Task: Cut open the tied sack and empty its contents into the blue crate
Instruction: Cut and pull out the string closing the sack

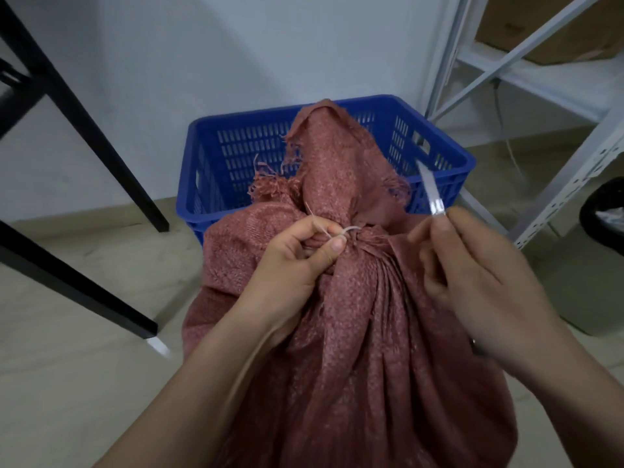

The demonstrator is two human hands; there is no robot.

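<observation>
The red woven sack is standing just before the blue crate. The left hand is pinching the tie string at the sack's neck; the right hand is gripping a blade beside it. Advisable: keep string taut, cut away from fingers.

From my remote station I see both forearms bare to the lower edge of the frame; no sleeve, glove or wristband is in view on either. The left hand wears no ring that I can make out; its thumbnail is short and unpainted. The right hand is blurred, its fingernails likewise short and plain; a small dark object sits at its wrist edge, too smeared for me to identify.
</observation>
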